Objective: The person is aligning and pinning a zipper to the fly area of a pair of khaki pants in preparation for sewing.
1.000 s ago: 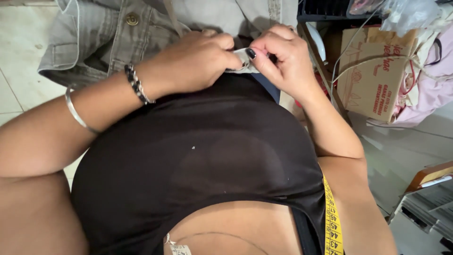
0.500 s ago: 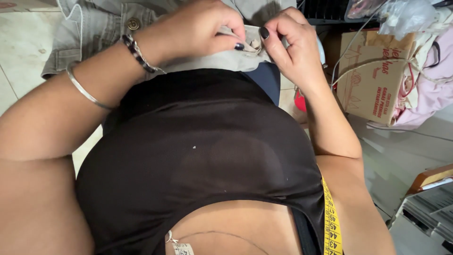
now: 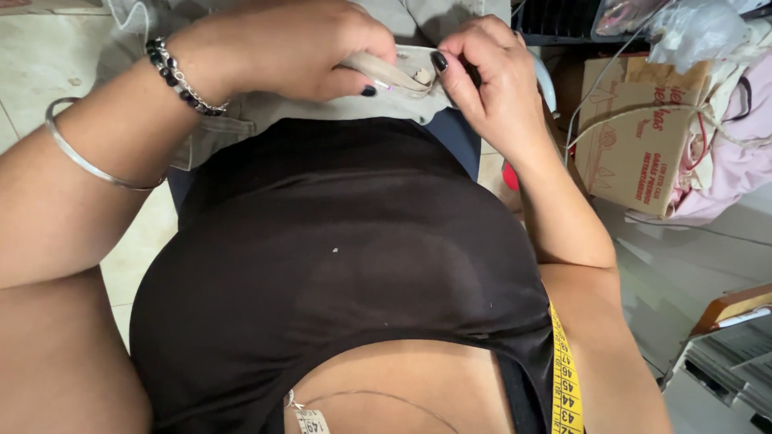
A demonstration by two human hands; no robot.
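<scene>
Waistband (image 3: 384,74) of pale garment (image 3: 322,108) runs crosswise between hands: left hand (image 3: 297,52) pinches one end, right hand (image 3: 490,76) the other.

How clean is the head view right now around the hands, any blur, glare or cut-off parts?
Head view: evenly lit, no harsh glare; left hand and right hand are fairly sharp, both pinching the beige garment. The garment's top is cropped by the frame edge; the wide lens bends the cardboard box at the margin.
</scene>
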